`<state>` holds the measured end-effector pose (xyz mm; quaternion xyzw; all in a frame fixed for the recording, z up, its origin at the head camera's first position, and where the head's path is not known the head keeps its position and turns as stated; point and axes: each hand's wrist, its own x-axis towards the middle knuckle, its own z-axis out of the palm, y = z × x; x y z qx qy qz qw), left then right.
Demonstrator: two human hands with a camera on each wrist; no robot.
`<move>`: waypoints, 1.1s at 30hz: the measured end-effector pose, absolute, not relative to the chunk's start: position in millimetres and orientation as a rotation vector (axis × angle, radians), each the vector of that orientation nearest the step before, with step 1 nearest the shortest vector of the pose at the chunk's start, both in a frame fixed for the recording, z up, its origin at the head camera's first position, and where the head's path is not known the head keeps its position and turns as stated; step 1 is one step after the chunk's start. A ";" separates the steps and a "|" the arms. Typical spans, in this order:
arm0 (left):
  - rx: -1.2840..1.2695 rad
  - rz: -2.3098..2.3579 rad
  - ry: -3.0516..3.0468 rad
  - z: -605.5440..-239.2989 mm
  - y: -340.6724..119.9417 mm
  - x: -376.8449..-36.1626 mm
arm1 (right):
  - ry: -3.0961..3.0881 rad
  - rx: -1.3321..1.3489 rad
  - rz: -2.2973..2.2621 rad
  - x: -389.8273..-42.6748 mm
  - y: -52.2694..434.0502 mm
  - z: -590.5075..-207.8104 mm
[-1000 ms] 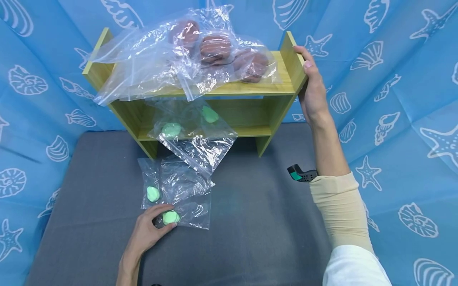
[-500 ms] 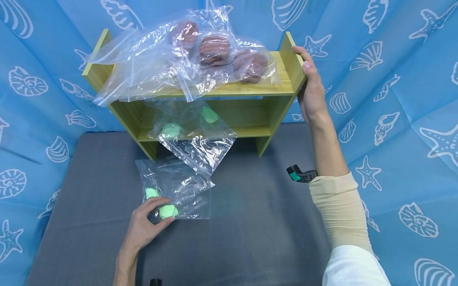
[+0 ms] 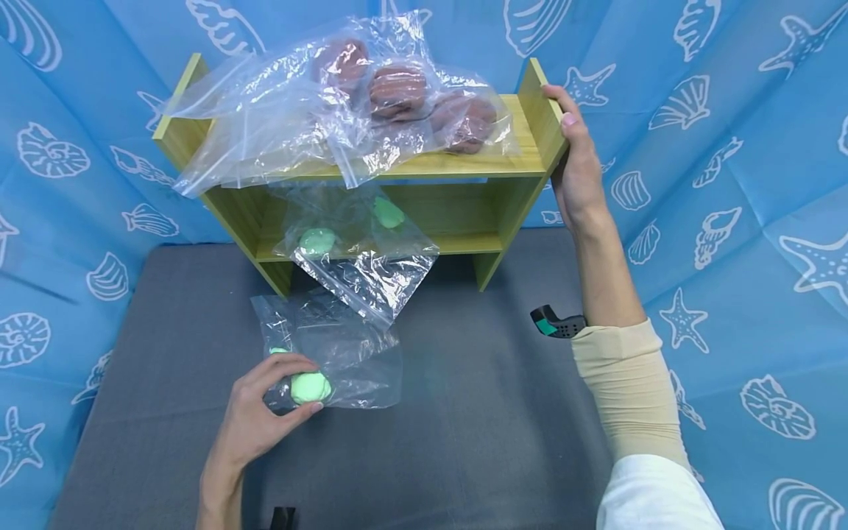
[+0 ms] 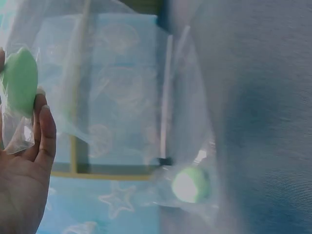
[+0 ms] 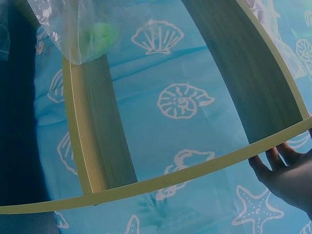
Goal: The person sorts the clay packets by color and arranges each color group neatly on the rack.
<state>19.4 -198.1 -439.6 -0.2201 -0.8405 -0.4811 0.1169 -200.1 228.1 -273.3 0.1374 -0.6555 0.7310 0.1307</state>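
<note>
My left hand (image 3: 255, 408) curls its thumb and fingers round a pale green lump (image 3: 310, 387) inside a clear zip bag (image 3: 367, 383), low at the left front of the shelf. In the left wrist view, clear film wraps the held lump (image 4: 22, 80). A second green lump (image 3: 279, 351) shows partly behind my fingers; the left wrist view has it as a rounded lump (image 4: 187, 185) in clear plastic. At the right, my right hand (image 3: 583, 177) grips the side panel of a small wooden shelf (image 3: 546, 125), fingertips over its edge.
Clear bags with several brown lumps (image 3: 400, 90) cover the shelf top. Another bag (image 3: 391, 276) with green lumps (image 3: 318, 241) hangs from the middle board over the table bags. A grey cloth (image 3: 464, 412) covers the table; a blue curtain (image 3: 742, 294) surrounds it.
My left hand has moved slightly left and up with the bagged green lump, now overlapping the second lump more. The right hand and shelf have stayed put.
</note>
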 end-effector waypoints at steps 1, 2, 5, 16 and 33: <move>-0.642 -1.413 -2.473 -435.3 -196.9 19.7 | -1.902 0.398 2.125 -199.9 228.2 -273.3; -0.643 -1.414 -2.485 -431.6 -195.7 20.0 | -1.901 0.397 2.126 -199.8 228.3 -273.3; -0.689 -1.425 -2.471 -422.4 -191.6 18.6 | -1.889 0.399 2.136 -199.6 228.4 -273.3; -0.956 -1.506 -2.275 -395.5 -163.0 2.4 | -1.872 0.396 2.158 -200.2 228.1 -274.0; -1.246 -1.514 -2.026 -360.6 -89.2 -38.8 | -1.872 0.409 2.151 -199.9 226.6 -273.2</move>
